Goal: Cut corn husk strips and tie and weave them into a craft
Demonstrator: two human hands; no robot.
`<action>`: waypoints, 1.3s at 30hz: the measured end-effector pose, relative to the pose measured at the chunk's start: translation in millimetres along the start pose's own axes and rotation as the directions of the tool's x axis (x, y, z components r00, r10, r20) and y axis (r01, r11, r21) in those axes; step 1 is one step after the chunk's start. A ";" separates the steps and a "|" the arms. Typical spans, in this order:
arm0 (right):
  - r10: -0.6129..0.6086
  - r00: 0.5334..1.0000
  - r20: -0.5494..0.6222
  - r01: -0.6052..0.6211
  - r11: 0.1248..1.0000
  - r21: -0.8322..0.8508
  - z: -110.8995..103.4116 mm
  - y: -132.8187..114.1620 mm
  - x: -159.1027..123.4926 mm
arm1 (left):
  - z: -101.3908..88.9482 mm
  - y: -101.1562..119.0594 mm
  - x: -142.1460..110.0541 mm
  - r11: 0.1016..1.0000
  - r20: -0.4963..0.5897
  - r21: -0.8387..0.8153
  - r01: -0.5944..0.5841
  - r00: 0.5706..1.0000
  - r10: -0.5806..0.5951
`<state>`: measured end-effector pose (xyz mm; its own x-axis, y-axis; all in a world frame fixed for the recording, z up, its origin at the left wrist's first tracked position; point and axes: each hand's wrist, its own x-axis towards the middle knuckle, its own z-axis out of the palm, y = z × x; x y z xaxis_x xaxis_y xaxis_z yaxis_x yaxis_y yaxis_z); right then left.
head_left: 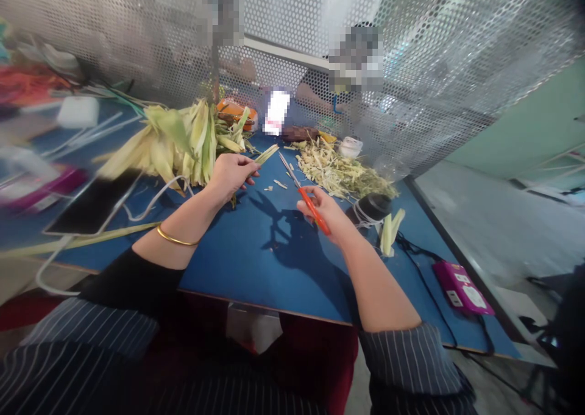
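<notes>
Pinched in my left hand is a narrow strip of pale green corn husk, its tip pointing up to the right. Around the red handles of a pair of scissors my right hand is closed. The blades look nearly together and point up-left, close to the husk strip's end. Small husk clippings lie on the blue table beneath. A large bundle of corn husks rests left of my left hand, and a heap of cut husk pieces lies beyond my right hand.
A dark-screened phone with a white cable lies at left. A lit phone stands at the back by a perforated metal screen, with people behind it. On the right are a black spool, a husk piece and a purple box.
</notes>
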<state>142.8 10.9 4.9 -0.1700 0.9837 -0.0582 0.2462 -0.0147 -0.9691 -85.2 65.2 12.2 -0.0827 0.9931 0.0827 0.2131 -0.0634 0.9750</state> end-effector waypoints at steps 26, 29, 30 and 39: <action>-0.025 0.999 0.040 0.032 0.982 -0.184 4.5 -4.0 -3.9 | 10.2 -0.1 -7.3 0.995 0.199 0.020 0.101 0.974 -0.103; -0.032 0.998 0.052 0.046 0.950 -0.309 4.4 -5.7 -5.3 | 10.5 -0.1 -7.5 0.994 0.207 0.042 0.105 0.972 -0.112; -0.026 0.998 0.057 0.044 0.936 -0.349 4.8 -6.5 -5.6 | 10.8 -0.3 -7.6 0.993 0.206 0.045 0.108 0.972 -0.115; -0.005 1.000 0.019 0.013 0.907 -0.422 10.1 2.3 -1.5 | 13.0 1.4 -9.6 0.990 0.184 0.036 0.136 0.973 -0.140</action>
<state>134.1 7.6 0.3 -0.1897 0.9801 -0.0580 0.6233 0.0746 -0.7784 -71.5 56.8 10.1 0.0683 0.9932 -0.0944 0.2350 0.0759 0.9690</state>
